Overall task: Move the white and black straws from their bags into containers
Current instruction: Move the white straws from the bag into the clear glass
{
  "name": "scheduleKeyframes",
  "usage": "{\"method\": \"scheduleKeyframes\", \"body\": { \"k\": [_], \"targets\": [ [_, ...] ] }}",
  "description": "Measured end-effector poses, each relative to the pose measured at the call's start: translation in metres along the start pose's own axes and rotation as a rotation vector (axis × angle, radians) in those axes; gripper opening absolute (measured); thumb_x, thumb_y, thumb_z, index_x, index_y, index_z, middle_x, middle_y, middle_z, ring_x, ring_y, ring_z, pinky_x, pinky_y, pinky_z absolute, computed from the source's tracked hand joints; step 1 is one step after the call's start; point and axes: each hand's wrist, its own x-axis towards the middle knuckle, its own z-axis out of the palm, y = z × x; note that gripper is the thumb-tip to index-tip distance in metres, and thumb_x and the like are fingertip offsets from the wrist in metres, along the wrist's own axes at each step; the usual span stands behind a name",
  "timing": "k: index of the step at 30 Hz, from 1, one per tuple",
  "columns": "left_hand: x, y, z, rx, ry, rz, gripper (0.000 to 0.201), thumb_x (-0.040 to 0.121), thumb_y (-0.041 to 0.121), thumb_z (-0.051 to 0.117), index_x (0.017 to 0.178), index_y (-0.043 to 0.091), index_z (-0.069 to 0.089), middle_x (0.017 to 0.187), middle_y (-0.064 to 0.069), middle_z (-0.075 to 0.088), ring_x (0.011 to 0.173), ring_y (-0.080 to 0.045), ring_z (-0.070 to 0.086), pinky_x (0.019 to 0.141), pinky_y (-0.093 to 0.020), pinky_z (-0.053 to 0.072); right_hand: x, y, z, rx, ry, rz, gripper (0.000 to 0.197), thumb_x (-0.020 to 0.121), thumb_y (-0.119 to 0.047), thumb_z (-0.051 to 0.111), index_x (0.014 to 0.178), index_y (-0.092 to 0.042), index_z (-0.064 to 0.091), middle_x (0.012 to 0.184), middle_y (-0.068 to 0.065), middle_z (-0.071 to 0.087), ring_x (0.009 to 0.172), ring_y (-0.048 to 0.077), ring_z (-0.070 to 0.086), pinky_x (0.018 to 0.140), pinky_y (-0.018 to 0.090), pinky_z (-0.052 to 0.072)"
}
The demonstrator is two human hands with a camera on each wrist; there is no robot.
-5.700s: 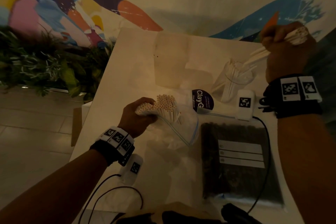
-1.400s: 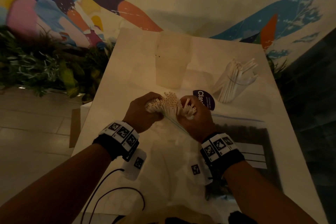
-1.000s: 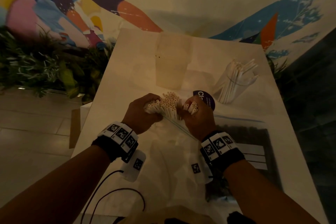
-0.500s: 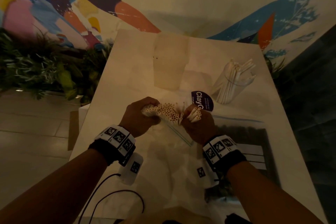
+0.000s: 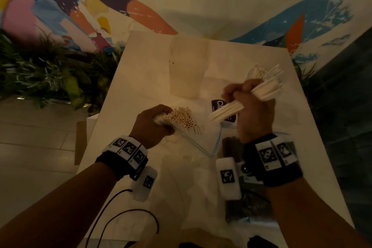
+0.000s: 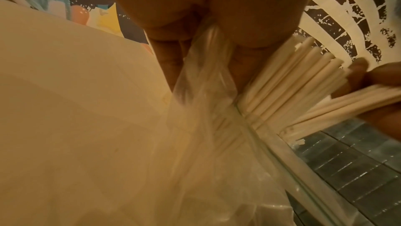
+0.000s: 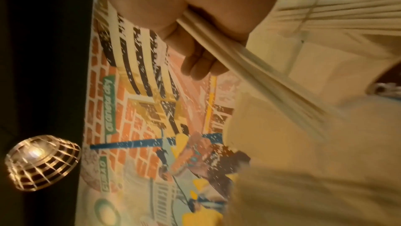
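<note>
My left hand [image 5: 155,125] grips the mouth of a clear zip bag [image 5: 203,143] bunched round a bundle of white straws [image 5: 184,120], their open ends up. In the left wrist view the same white straws [image 6: 288,82] stick out of the clear zip bag [image 6: 208,126] below my fingers. My right hand [image 5: 249,106] is raised right of the bag and holds a fistful of white straws [image 5: 227,111] slanting up to the right. The right wrist view shows those held straws [image 7: 249,68] across my palm. A clear cup of white straws [image 5: 265,70] stands behind my right hand. The bag of black straws [image 5: 249,207] lies flat under my right forearm.
A tall pale container [image 5: 188,66] stands at the middle back of the white table [image 5: 124,90]. A round dark sticker [image 5: 218,104] lies near the bags. Plants [image 5: 40,74] border the table's left side. Cables [image 5: 128,215] trail near the front edge.
My right hand has pulled a handful of white straws out of the bag and lifted it up and to the right, toward the cup. The left hand keeps holding the bag.
</note>
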Motion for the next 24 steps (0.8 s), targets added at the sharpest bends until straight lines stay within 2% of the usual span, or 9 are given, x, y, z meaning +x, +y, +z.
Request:
{"method": "scheduleKeyframes", "body": {
  "k": [3, 6, 9, 12, 14, 16, 19, 21, 24],
  "targets": [
    [0.0, 0.0, 0.0, -0.006, -0.003, -0.019, 0.05, 0.06, -0.001, 0.082, 0.074, 0.04, 0.056, 0.081, 0.014, 0.062, 0.076, -0.01, 0.057, 0.066, -0.02, 0.046, 0.021, -0.036, -0.001, 0.056, 0.023, -0.155, 0.034, 0.075, 0.02, 0.039, 0.071, -0.014, 0.041, 0.062, 0.005, 0.063, 0.06, 0.021, 0.055, 0.06, 0.031, 0.046],
    [0.001, 0.0, 0.0, -0.004, -0.006, -0.045, 0.047, 0.061, 0.002, 0.083, 0.077, 0.038, 0.058, 0.086, 0.002, 0.066, 0.082, -0.02, 0.061, 0.073, -0.033, 0.052, 0.054, -0.061, -0.013, -0.014, 0.08, -0.338, 0.033, 0.076, 0.018, 0.043, 0.071, -0.014, 0.041, 0.061, 0.003, 0.06, 0.058, 0.02, 0.053, 0.059, 0.032, 0.042],
    [-0.001, 0.003, -0.001, -0.002, 0.001, -0.04, 0.048, 0.06, 0.001, 0.082, 0.077, 0.039, 0.057, 0.088, -0.001, 0.066, 0.085, -0.023, 0.061, 0.077, -0.042, 0.053, 0.09, -0.072, -0.036, -0.117, 0.184, -0.42, 0.032, 0.074, 0.016, 0.046, 0.068, -0.015, 0.04, 0.06, 0.001, 0.058, 0.053, 0.019, 0.051, 0.056, 0.031, 0.039],
    [-0.002, 0.006, -0.001, -0.008, 0.016, -0.049, 0.05, 0.057, 0.004, 0.084, 0.075, 0.041, 0.056, 0.087, 0.0, 0.065, 0.086, -0.023, 0.061, 0.079, -0.044, 0.053, 0.117, -0.072, -0.058, -0.2, 0.26, -0.4, 0.023, 0.076, 0.01, 0.047, 0.071, -0.012, 0.042, 0.069, 0.004, 0.06, 0.057, 0.015, 0.054, 0.059, 0.03, 0.043],
    [-0.004, 0.008, -0.001, -0.025, 0.016, -0.05, 0.044, 0.052, 0.015, 0.081, 0.075, 0.042, 0.055, 0.086, 0.0, 0.065, 0.087, -0.023, 0.062, 0.079, -0.042, 0.053, 0.125, -0.065, -0.065, -0.273, 0.259, -0.369, 0.016, 0.078, 0.006, 0.048, 0.074, -0.008, 0.043, 0.071, 0.002, 0.06, 0.059, 0.011, 0.056, 0.061, 0.027, 0.045],
    [-0.004, 0.011, 0.0, -0.029, 0.012, -0.051, 0.04, 0.049, 0.02, 0.076, 0.075, 0.043, 0.055, 0.085, 0.002, 0.064, 0.087, -0.022, 0.061, 0.079, -0.039, 0.052, 0.128, -0.051, -0.065, -0.358, 0.267, -0.318, 0.024, 0.082, 0.007, 0.047, 0.07, -0.013, 0.044, 0.07, -0.001, 0.062, 0.059, 0.009, 0.058, 0.061, 0.024, 0.048],
    [-0.003, 0.011, 0.0, -0.023, 0.023, -0.053, 0.05, 0.053, 0.006, 0.084, 0.075, 0.041, 0.055, 0.085, 0.001, 0.064, 0.086, -0.021, 0.061, 0.08, -0.039, 0.052, 0.133, -0.027, -0.07, -0.451, 0.249, -0.216, 0.033, 0.087, 0.008, 0.044, 0.068, -0.019, 0.044, 0.073, 0.001, 0.063, 0.059, 0.009, 0.06, 0.061, 0.022, 0.049],
    [-0.003, 0.01, 0.001, -0.026, 0.038, -0.057, 0.054, 0.056, -0.004, 0.083, 0.074, 0.039, 0.055, 0.086, -0.001, 0.064, 0.087, -0.021, 0.06, 0.08, -0.037, 0.051, 0.134, -0.014, -0.077, -0.516, 0.22, -0.191, 0.025, 0.083, 0.007, 0.048, 0.07, -0.014, 0.048, 0.076, 0.004, 0.063, 0.061, 0.006, 0.062, 0.063, 0.021, 0.05],
    [-0.003, 0.01, 0.002, -0.035, 0.049, -0.068, 0.052, 0.056, -0.007, 0.082, 0.076, 0.033, 0.057, 0.087, -0.003, 0.064, 0.088, -0.02, 0.059, 0.079, -0.033, 0.048, 0.139, -0.009, -0.086, -0.668, 0.234, -0.179, 0.01, 0.08, -0.01, 0.061, 0.078, -0.012, 0.052, 0.077, 0.0, 0.057, 0.062, -0.006, 0.055, 0.062, 0.015, 0.047]
  ]
}}
